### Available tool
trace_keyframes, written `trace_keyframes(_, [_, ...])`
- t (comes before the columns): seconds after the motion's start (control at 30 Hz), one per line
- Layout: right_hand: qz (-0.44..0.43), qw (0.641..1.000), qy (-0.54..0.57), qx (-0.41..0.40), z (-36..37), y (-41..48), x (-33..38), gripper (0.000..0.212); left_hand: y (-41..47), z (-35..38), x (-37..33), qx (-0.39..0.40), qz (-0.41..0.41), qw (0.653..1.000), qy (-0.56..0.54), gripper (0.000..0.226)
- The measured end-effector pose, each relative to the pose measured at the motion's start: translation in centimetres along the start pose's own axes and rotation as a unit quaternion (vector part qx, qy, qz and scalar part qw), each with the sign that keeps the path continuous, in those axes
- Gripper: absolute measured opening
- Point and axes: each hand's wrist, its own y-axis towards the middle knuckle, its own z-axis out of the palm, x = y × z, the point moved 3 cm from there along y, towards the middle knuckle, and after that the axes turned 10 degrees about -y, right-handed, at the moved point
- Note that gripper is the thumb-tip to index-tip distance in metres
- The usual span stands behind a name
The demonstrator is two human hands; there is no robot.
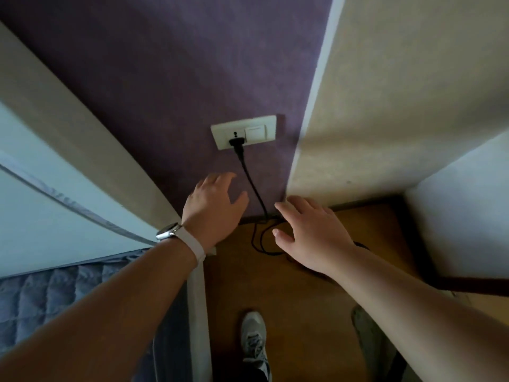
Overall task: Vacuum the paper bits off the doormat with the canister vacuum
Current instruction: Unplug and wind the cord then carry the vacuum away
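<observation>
Vacuum cord (252, 186) runs from the far wall socket (243, 132) to loose floor loops (259, 241) as your left hand (213, 201) and right hand (308, 230) hover either side, spread and empty; canister and doormat unseen, your shoe (254, 337) could snag the loops and yank the plug (237, 142).

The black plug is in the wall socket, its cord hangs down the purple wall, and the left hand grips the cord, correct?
Not quite: in the head view the left hand is open beside the cord, gripping nothing. The black plug is in the wall socket and the cord does hang down the purple wall.
</observation>
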Motion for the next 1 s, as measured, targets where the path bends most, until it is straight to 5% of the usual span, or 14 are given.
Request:
trace_keyframes(0.17, [0.033,0.999,0.025,0.011,0.1,3.9,1.6,0.059,3.1,0.7,-0.8,0.074,-0.07,0.984,-0.145,0.031])
trace_keyframes(0.3, [0.063,0.995,0.075,0.021,1.4,6.3,1.8,0.056,4.4,1.7,-1.3,0.034,-0.094,0.966,-0.238,0.028])
trace_keyframes(0.47, [0.065,0.986,0.151,0.019,3.6,8.3,1.9,0.036,4.3,2.8,-1.1,-0.017,-0.11,0.953,-0.281,0.027])
trace_keyframes(0.67, [0.067,0.983,0.165,0.035,4.7,6.5,1.1,0.037,3.2,2.8,-2.1,-0.062,-0.134,0.923,-0.355,0.025])
trace_keyframes(0.8, [0.05,0.981,0.174,0.066,5.2,3.5,-1.6,0.035,0.7,4.2,-5.0,0.021,-0.094,0.952,-0.29,0.024])
trace_keyframes(1.0, [0.123,0.954,0.266,0.065,5.7,-0.7,-7.0,0.036,0.1,7.5,-9.7,0.021,-0.096,0.92,-0.381,0.027])
